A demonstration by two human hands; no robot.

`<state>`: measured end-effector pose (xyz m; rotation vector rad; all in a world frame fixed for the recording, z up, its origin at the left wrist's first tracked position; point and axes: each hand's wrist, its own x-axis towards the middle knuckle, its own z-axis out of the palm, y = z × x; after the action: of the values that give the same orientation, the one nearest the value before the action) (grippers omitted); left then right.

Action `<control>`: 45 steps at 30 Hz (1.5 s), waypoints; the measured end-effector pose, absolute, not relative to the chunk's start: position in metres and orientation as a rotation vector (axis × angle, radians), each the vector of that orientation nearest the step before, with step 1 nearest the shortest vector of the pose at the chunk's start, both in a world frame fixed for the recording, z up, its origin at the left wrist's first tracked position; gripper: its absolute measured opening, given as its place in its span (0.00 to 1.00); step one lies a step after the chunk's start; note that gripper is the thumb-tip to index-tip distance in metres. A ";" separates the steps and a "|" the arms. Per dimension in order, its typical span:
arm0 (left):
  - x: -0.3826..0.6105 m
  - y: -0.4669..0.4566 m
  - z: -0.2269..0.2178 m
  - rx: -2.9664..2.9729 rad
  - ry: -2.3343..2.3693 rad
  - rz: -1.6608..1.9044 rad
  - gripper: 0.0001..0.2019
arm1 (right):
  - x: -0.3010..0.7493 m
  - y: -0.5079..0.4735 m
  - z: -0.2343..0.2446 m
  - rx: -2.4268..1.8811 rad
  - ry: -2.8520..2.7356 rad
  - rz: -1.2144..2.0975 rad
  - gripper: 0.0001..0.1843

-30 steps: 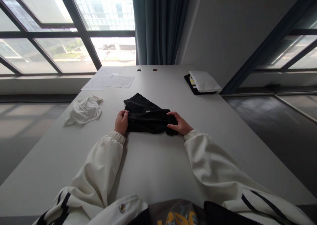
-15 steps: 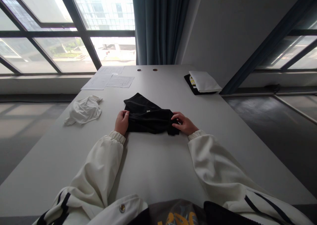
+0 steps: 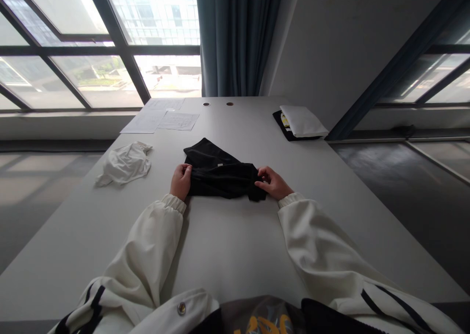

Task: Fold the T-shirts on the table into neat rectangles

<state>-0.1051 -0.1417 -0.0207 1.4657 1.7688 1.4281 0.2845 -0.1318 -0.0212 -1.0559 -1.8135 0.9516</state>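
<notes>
Right hand (image 3: 276,185) farther out, left hand (image 3: 180,182) unmoved, both in pinches on black cloth (image 3: 222,179)

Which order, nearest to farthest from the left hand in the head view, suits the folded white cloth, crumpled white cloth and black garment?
1. Black garment, touching the left hand
2. Crumpled white cloth, left side
3. Folded white cloth, far right

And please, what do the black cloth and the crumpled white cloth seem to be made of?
The black cloth looks like matt fabric: soft folds, barely any shine. The crumpled white cloth seems thin, matt fabric, perhaps cotton, given its fine creases.
</notes>
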 end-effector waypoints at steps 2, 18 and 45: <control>-0.106 -0.141 -0.022 1.462 1.787 1.412 0.12 | 0.286 -0.132 -0.021 -1.034 -1.802 1.030 0.25; -0.108 -0.153 -0.013 1.824 1.852 1.007 0.21 | 0.290 -0.117 -0.034 -1.273 -1.248 0.840 0.18; -0.056 -0.175 -0.005 2.727 1.181 0.651 0.11 | 0.244 -0.150 -0.027 -1.078 -2.241 0.341 0.28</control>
<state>-0.0561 -0.1751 -0.0053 2.7268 1.1814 0.6511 0.2443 -0.1496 -0.0268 -1.0784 -2.2412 0.3411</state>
